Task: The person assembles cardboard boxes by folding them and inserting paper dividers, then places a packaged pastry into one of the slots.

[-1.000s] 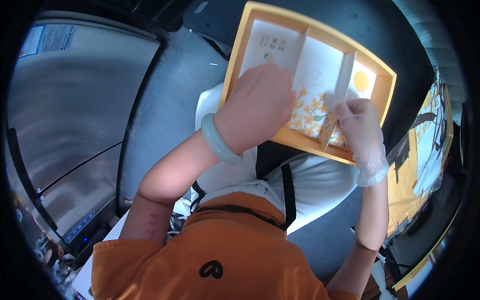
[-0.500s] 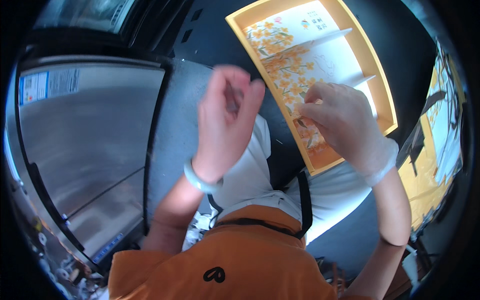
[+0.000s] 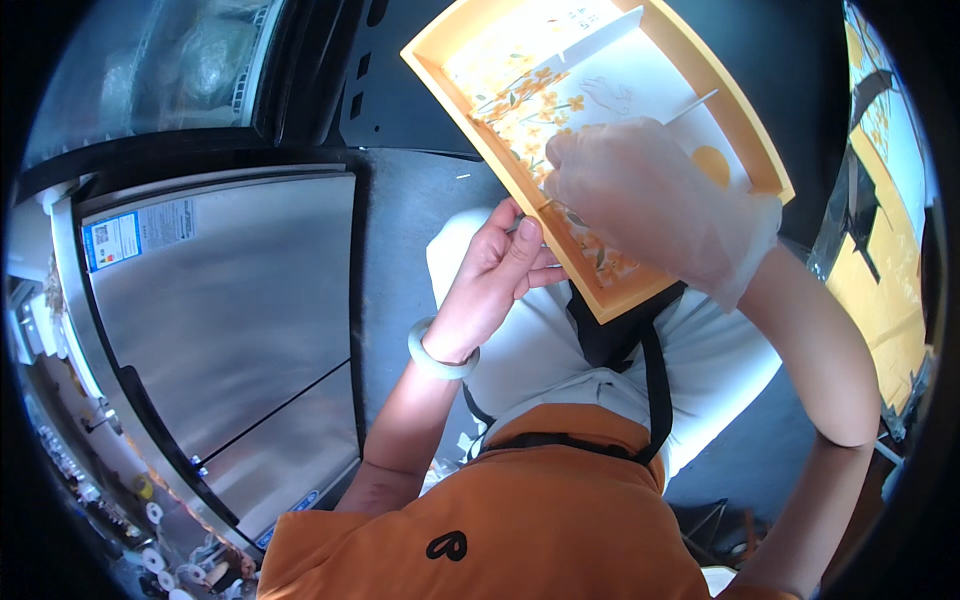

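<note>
A yellow fan-shaped box (image 3: 712, 48) with an orange-flower-printed floor lies tilted above my thighs. White upright dividers (image 3: 690, 108) cross its inside. My left hand (image 3: 500, 268), bare with a pale bangle (image 3: 440, 352) on the wrist, grips the box's near left wall, thumb on the rim and fingers beneath. Inside the box's nearer part is my right hand (image 3: 655, 205), in a clear thin glove (image 3: 740, 235). Its fingers are curled together near the left wall. Whatever they may hold is hidden under the hand.
A steel-fronted cabinet (image 3: 230, 310) stands on the left, with a glass-fronted unit (image 3: 170, 70) above it. Under the box is a dark surface (image 3: 815, 120). On the right are yellow panels with flower print (image 3: 890, 290). Small clutter (image 3: 150, 560) sits at the lower left.
My left hand has come from open air beside the box to grip its wall. My right hand has moved slightly left and deeper into the box. The box has shifted up and left in view.
</note>
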A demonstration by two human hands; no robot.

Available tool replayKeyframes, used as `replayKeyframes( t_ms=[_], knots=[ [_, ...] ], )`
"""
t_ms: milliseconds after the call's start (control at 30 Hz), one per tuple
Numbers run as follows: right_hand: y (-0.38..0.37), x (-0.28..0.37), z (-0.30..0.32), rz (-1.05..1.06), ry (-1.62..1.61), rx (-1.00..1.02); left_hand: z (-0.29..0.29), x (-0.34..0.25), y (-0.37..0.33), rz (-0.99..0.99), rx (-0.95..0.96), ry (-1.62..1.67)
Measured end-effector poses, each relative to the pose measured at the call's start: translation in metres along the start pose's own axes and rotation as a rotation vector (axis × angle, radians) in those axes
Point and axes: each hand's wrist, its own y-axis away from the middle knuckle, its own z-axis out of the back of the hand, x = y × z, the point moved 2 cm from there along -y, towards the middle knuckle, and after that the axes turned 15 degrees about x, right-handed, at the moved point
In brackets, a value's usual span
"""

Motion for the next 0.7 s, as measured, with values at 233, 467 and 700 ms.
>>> replayKeyframes(
  t_ms=[233,467,700],
  knots=[
    [0.006,0.010,-0.004,0.013,-0.031,-0.005,0.000,0.003,0.005,-0.002,0.072,0.013],
    [0.006,0.022,0.000,0.030,-0.065,-0.023,-0.001,0.002,0.014,-0.042,0.121,0.118],
    [0.002,0.038,-0.004,0.059,-0.070,-0.059,-0.001,0.007,0.005,-0.206,-0.245,0.275]
  ],
)
